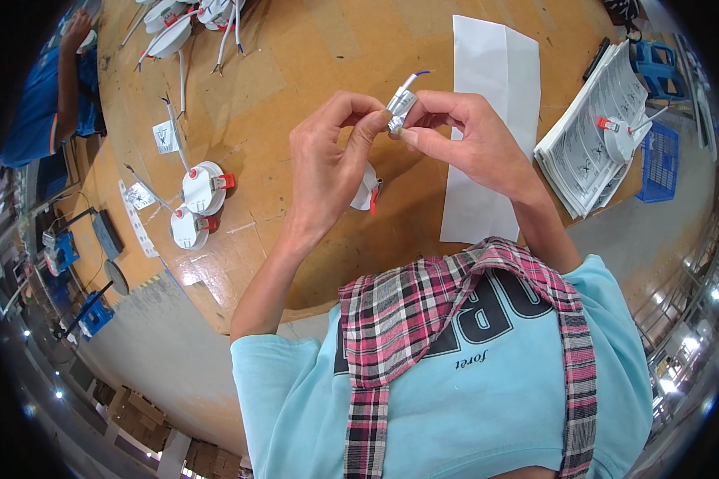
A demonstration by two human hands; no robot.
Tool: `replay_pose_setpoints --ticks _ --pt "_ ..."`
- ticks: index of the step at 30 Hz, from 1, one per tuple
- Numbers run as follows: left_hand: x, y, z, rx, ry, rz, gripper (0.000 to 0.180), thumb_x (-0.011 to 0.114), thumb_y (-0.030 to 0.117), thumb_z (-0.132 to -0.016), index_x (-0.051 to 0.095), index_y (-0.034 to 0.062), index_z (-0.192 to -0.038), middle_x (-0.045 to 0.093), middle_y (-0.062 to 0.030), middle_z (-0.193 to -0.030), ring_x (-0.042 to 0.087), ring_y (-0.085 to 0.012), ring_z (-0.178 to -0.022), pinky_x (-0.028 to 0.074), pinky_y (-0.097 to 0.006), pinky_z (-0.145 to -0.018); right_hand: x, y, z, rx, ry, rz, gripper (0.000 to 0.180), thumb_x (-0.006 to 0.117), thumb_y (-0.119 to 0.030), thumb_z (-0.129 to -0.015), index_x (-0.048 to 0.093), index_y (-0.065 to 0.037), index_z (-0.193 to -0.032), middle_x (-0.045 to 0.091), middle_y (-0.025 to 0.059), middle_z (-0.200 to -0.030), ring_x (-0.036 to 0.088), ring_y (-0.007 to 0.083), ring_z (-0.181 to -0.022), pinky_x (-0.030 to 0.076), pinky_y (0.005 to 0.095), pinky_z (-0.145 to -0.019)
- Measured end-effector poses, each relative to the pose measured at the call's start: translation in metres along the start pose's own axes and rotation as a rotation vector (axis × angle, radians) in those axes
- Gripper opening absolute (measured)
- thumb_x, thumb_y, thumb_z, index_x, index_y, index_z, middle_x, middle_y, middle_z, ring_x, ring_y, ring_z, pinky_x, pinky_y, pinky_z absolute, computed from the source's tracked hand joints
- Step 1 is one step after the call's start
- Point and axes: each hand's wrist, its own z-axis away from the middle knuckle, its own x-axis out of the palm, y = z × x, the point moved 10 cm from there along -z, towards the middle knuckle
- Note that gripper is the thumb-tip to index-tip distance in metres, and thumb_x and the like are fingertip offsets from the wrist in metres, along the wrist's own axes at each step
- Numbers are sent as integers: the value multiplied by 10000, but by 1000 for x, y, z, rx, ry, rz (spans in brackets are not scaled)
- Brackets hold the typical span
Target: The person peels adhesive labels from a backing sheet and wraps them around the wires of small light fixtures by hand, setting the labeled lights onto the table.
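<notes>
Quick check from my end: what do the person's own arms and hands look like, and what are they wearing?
Both hands, the left hand and the right hand, are bare: no gloves, and no rings or watch that I can see. The forearms are uncovered. The light turquoise T-shirt has short sleeves, and a red, white and grey plaid cloth hangs around the neck.

- Single view, head cam, fisheye; looked steeply down from above the person's chest.
- Faced a wooden table [295, 263]; hands sat close, near frame centre.
- Edges bent toward rim; floor and a co-worker [48, 104] showed at far left.
</notes>
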Motion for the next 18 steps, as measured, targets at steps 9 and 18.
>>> replay_pose_setpoints --ticks 9,18 --pt "0 23 4 160 92 -207 90 654 27 -817 590 -6 -871 598 -105 -789 601 -263 -723 474 -348 -649 -2 3 6 -50 51 -54 182 654 -158 -845 659 18 -889 625 27 -750 545 109 -687 438 247 -654" --pt "10 25 5 184 37 -138 73 619 14 -840 554 4 -871 555 -116 -782 561 -281 -719 437 -345 -620 -8 -1 8 -88 97 73 182 659 -171 -851 677 10 -861 626 31 -710 527 87 -656 416 261 -623"
